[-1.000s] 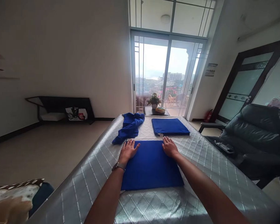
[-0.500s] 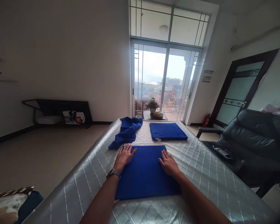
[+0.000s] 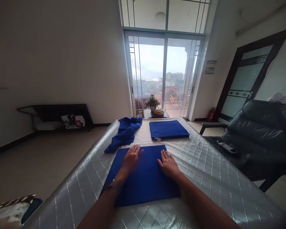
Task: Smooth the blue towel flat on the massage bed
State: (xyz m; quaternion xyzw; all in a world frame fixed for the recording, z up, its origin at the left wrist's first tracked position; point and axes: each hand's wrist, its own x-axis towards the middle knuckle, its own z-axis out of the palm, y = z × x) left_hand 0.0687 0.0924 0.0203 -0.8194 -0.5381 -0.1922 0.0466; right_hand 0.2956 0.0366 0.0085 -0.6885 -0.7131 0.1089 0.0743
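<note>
A blue cloth (image 3: 145, 184), folded into a flat rectangle, lies in front of me on a silvery quilted surface (image 3: 83, 187). My left hand (image 3: 131, 157) rests palm down on its upper left part, fingers stretched and thumb apart. Near the cloth's upper right edge, my right hand (image 3: 168, 163) lies flat with fingers extended. Neither hand grips anything. Farther off, a neatly folded blue stack of cloth (image 3: 169, 128) sits to the right, a pale tag showing at its near edge. Left of that, a crumpled blue cloth (image 3: 126, 132) lies in a loose heap.
On the right stands a dark leather armchair (image 3: 262, 133) with a pale device (image 3: 226, 147) on its seat. Beyond the far edge, a small table (image 3: 146, 114) holds a potted plant (image 3: 153, 103) before glass sliding doors. A patterned fabric item (image 3: 9, 210) is at lower left.
My left hand has slid inward, uncovering more of the cloth's left side. My right hand stays near the right edge. The view has shifted slightly.
</note>
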